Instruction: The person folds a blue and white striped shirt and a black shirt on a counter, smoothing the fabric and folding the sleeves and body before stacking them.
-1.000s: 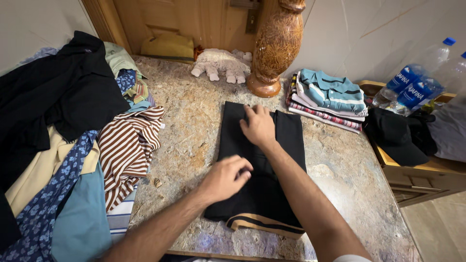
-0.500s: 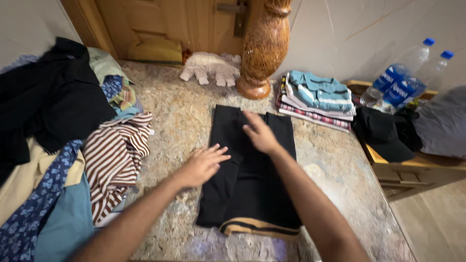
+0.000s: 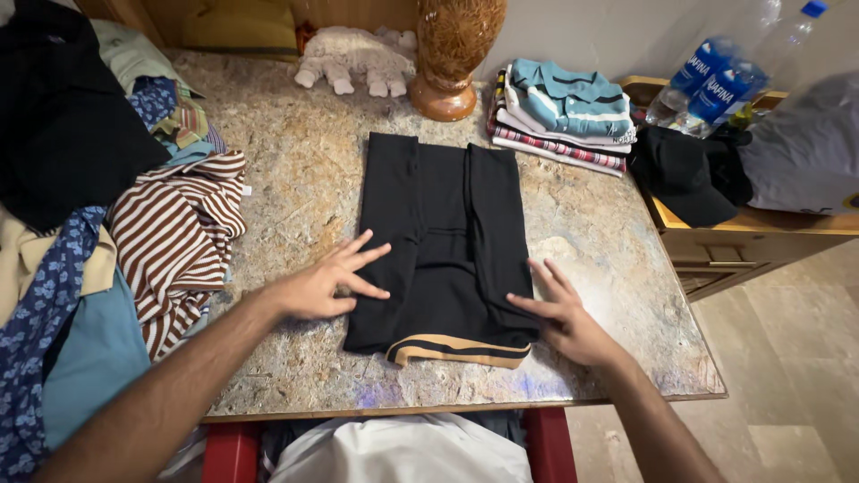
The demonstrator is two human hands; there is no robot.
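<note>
A black garment (image 3: 443, 241) with a tan-striped hem lies flat on the stone table (image 3: 304, 170), both its sides folded inward. My left hand (image 3: 327, 282) rests with fingers spread on the garment's lower left edge. My right hand (image 3: 562, 313) lies flat, fingers apart, touching its lower right edge. Neither hand grips anything.
A heap of unfolded clothes (image 3: 98, 224), with a brown striped shirt (image 3: 179, 237), covers the table's left side. Folded shirts (image 3: 559, 112), a wooden vase (image 3: 452, 54) and a plush toy (image 3: 353, 58) stand at the back. Right: a wooden drawer unit (image 3: 752, 237) with a black cap (image 3: 689, 170) and water bottles (image 3: 716, 85).
Both hands have slid down the garment from its middle and top to its lower corners. The view has shifted closer and lower over the table.
</note>
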